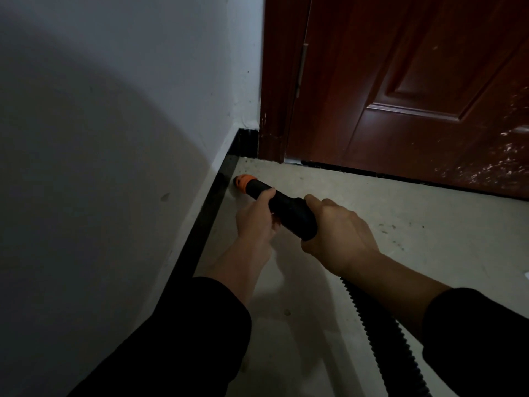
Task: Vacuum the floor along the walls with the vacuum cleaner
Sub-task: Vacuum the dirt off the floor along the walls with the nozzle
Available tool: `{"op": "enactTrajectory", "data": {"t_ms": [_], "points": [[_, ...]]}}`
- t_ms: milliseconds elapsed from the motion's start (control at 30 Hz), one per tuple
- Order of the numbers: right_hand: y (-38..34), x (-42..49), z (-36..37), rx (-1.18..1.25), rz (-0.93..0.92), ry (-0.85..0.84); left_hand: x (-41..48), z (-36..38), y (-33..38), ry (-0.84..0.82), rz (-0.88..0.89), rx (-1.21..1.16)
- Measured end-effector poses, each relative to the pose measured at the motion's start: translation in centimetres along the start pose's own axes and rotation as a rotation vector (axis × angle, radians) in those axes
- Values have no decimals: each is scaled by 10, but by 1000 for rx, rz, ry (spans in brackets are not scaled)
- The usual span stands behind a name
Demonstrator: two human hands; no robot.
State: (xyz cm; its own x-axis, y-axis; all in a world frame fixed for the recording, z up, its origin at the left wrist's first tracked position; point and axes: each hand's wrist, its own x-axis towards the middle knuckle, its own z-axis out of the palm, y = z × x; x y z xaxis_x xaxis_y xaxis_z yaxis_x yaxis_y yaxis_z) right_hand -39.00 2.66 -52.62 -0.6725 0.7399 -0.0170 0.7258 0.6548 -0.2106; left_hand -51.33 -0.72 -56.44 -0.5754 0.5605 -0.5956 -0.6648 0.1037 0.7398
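A black vacuum nozzle (286,209) with an orange tip (242,183) points at the foot of the black skirting board (211,202) on the left wall. My left hand (256,219) grips the nozzle near its front from below. My right hand (337,239) grips its thicker rear end. A black ribbed hose (380,333) runs back from under my right wrist toward the lower right. The orange tip lies close to the pale floor (372,213) right beside the skirting.
A white wall (114,138) fills the left side. A dark red wooden door (415,90) and its frame (274,110) close the corner ahead. Small specks of dirt lie on the floor to the right of my hands.
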Motion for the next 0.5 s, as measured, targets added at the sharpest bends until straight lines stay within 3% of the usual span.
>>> {"op": "enactTrajectory", "data": {"t_ms": [500], "points": [[25,13,1,47,78,25,11,29,-4,-66,26,27]]}}
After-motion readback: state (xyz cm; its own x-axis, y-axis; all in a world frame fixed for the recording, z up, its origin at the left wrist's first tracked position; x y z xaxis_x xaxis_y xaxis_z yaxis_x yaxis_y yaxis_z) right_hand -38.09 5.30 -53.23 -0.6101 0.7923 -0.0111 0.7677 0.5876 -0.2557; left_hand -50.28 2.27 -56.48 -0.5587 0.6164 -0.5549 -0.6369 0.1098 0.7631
